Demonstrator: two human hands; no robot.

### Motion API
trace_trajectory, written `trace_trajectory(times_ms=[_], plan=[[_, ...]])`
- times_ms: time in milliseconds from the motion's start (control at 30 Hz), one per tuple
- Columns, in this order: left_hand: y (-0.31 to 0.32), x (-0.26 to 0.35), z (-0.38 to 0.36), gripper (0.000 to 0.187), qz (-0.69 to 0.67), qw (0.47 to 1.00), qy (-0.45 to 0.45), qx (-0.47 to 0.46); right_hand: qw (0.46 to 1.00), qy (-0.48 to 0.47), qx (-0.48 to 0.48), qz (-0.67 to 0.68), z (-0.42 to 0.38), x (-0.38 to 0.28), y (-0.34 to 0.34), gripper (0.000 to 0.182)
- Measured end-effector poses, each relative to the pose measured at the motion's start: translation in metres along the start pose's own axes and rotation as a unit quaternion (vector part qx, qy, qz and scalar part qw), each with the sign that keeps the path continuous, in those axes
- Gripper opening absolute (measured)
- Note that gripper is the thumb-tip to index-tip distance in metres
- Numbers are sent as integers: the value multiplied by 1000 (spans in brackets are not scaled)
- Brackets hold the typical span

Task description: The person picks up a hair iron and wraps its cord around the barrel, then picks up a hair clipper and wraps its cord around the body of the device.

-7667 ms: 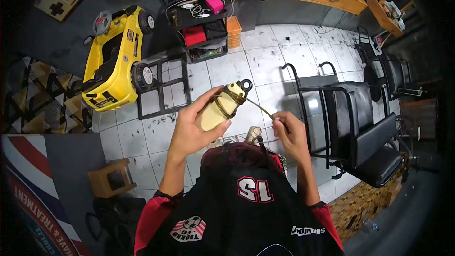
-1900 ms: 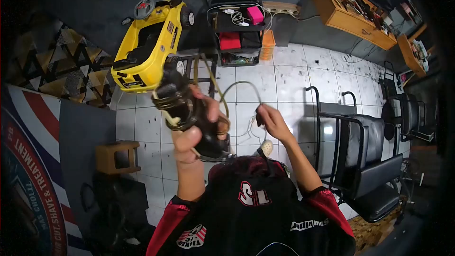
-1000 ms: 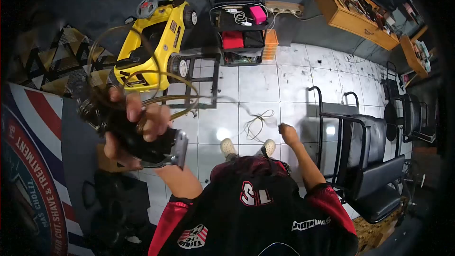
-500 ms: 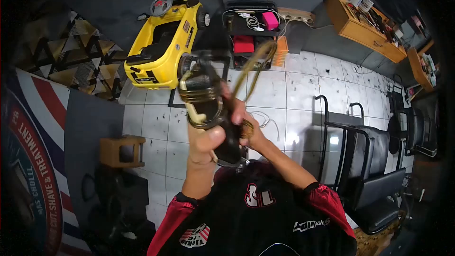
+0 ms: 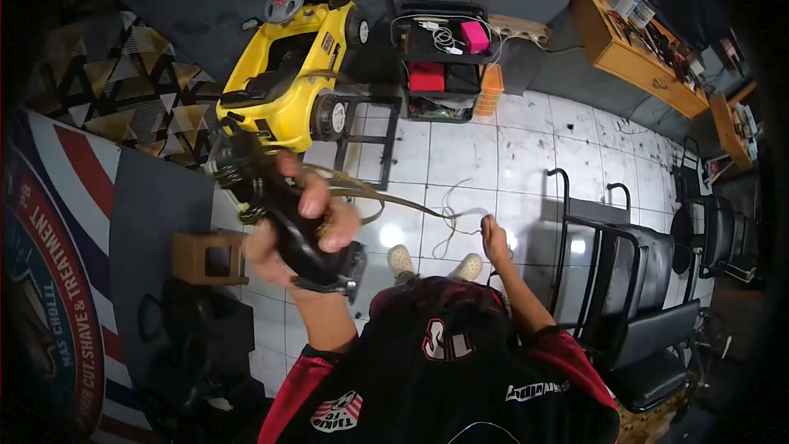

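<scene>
My left hand (image 5: 339, 224) is wrapped round a black hair clipper (image 5: 300, 238), held tilted above the floor. Its metal blade end points down and right; the far end is blurred by motion. An olive-brown cord (image 5: 386, 196) is wound about the clipper's body, and loose lengths trail off to the right. Well to the right, my right hand (image 5: 495, 240) has closed fingers at the end of a stretched length of that cord.
A yellow ride-on toy car (image 5: 283, 86) stands ahead at left, beside a black frame (image 5: 362, 144) on the floor. A black shelf cart (image 5: 440, 53) is ahead. Black chairs (image 5: 645, 279) stand at right, a brown stool (image 5: 205, 259) at left. Hair clippings dot the tiles.
My left hand has moved left with the clipper. My right hand has drawn away to the right, and the cord between them has lengthened. My shoes have come into sight.
</scene>
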State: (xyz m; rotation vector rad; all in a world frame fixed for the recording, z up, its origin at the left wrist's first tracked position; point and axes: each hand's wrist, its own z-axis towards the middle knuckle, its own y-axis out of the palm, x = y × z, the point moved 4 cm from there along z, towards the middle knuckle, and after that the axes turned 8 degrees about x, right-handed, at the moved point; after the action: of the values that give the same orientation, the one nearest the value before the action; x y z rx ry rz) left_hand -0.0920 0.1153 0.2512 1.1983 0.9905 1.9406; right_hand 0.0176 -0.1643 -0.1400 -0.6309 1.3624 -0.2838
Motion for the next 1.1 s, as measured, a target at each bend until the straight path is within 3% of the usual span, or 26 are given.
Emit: trace_trajectory(times_ms=[33,100,133,167,200,233,333,400,500,567,633,667,700,733,767,800,900,1000,1067,1100], plan=[[-3,-11,2,55,-8,999,-30,-24,998,42,24,31,12,-10,-6,31],[-13,-40,0,57,12,998,-46,30,990,43,111,75,45,-65,-31,37],[-18,-53,1,57,26,997,-64,35,984,60,119,118,61,-105,-47,39],[-16,-66,1,57,78,988,-78,106,980,13,118,161,74,-133,-60,40],[-25,-77,1,54,79,984,-118,108,964,69,90,242,80,-166,-75,43],[-27,-85,3,52,106,980,-117,122,954,8,57,295,85,-198,-89,36],[-18,-95,8,48,176,963,-122,166,958,-213,61,184,74,-277,-116,27],[-13,-95,8,50,200,957,-134,158,952,-245,56,173,62,-294,-119,22],[-14,-95,7,48,129,976,-142,99,950,-216,-32,223,58,-303,-115,21],[-21,-95,3,49,100,980,-146,90,938,-228,-48,257,53,-277,-95,23],[-21,-96,5,52,52,985,-141,88,946,-139,-111,271,42,-262,-76,19],[-21,-95,4,52,36,984,-142,98,947,-150,-132,251,39,-261,-71,18],[-20,-94,4,52,20,984,-143,107,964,-166,-101,182,34,-265,-73,16],[-20,-94,4,52,3,983,-143,117,960,-177,-70,204,31,-263,-67,15],[-19,-93,6,52,-39,989,-119,74,966,-159,-87,187,29,-257,-62,16],[-7,-87,7,53,-41,991,-71,106,970,-141,-102,169,28,-249,-59,17],[-9,-56,9,55,-79,995,-55,25,982,-111,-107,110,21,-176,-29,20],[-1,-21,18,56,-50,998,10,-45,990,-143,14,-8,15,-97,-17,22],[1,-11,21,60,-82,990,13,-115,987,-144,61,-32,21,-81,-22,29],[1,-12,18,60,-80,993,9,-90,986,-144,80,-41,25,-79,-24,37]])
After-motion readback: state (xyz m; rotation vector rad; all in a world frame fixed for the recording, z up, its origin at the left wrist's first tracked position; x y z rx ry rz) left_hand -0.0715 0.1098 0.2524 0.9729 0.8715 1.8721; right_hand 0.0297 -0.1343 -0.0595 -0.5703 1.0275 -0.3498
